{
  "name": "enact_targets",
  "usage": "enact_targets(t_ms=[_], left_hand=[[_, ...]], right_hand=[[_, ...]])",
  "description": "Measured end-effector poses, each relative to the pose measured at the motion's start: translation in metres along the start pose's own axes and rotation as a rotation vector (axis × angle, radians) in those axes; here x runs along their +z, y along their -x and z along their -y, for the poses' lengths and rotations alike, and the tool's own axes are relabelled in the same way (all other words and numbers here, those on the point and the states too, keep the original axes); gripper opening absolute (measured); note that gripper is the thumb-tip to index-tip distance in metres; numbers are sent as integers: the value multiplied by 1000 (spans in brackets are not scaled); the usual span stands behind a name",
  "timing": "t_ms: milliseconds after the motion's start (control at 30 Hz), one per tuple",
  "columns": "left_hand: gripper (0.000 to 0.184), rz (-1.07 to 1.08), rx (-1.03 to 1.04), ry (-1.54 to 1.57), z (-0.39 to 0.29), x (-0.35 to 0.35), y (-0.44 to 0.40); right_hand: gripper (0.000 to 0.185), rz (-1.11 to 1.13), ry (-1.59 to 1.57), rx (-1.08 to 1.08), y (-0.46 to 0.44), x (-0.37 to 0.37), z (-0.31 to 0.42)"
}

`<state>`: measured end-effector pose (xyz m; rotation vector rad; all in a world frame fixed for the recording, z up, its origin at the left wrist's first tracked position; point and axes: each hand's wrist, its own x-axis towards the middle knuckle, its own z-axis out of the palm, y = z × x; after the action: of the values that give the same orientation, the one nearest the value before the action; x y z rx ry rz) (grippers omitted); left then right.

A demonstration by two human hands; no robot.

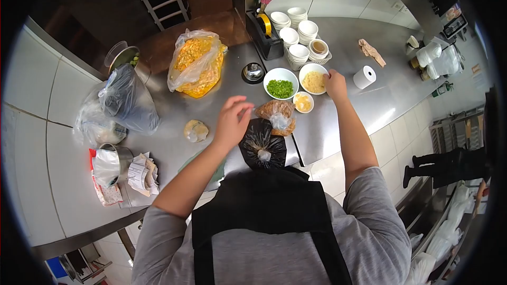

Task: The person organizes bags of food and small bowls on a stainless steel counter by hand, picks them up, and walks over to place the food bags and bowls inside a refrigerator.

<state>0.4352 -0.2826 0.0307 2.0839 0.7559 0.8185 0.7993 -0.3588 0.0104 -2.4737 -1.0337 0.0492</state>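
My right hand pinches the right rim of a white bowl holding pale yellow minced food. Just left of it stands another white bowl with chopped green herbs. A smaller white cup with yellowish pieces sits below the two. My left hand hovers over the counter with its fingers apart and nothing in them. Nearest to it are a tied clear bag of brown food and a knotted black plastic bag. A small wrapped bundle lies to its left.
Behind the bowls, a white basket carries stacked cups. A service bell, a large bag of orange-yellow food and a paper roll stand on the steel counter. Grey bags fill the left side. Another person stands at far right.
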Motion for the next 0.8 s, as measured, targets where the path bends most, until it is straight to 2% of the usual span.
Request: enact_targets(t_ms=[100, 167, 233, 300, 367, 500, 533, 567, 667, 767, 800], left_hand=[[26, -16, -146, 104, 40, 50, -46], [28, -46, -216, 122, 41, 68, -71], [33, 156, -501, 182, 26, 74, -91], [28, 177, -472, 175, 34, 83, -95], [24, 35, -290, -143, 46, 82, -96], [22, 0, -340, -114, 42, 21, -82], [21, 1, -332, -116, 37, 0, -79], [22, -35, -310, 6, 46, -12, -74], [22, -5, -307, -42, 28, -52, -71], [23, 73, -388, 62, 30, -63, -61], [23, 105, -478, 157, 30, -62, -57]], right_hand=[[20, 17, -2, -10, 6, -21, 22], [18, -107, 4, -161, 10, -33, 32], [17, -110, -43, -160, 13, -50, 46], [16, -111, -93, -157, 17, -57, 54], [17, -94, -239, -146, 17, -58, 59], [18, -91, -289, -131, 19, -33, 64], [18, -54, -320, -161, 22, -24, 68], [17, -13, -353, -190, 28, -14, 74], [18, 243, -354, -235, 46, 18, 112], [20, 372, -430, -317, 68, 61, 146], [18, 373, -469, -345, 75, 72, 156]])
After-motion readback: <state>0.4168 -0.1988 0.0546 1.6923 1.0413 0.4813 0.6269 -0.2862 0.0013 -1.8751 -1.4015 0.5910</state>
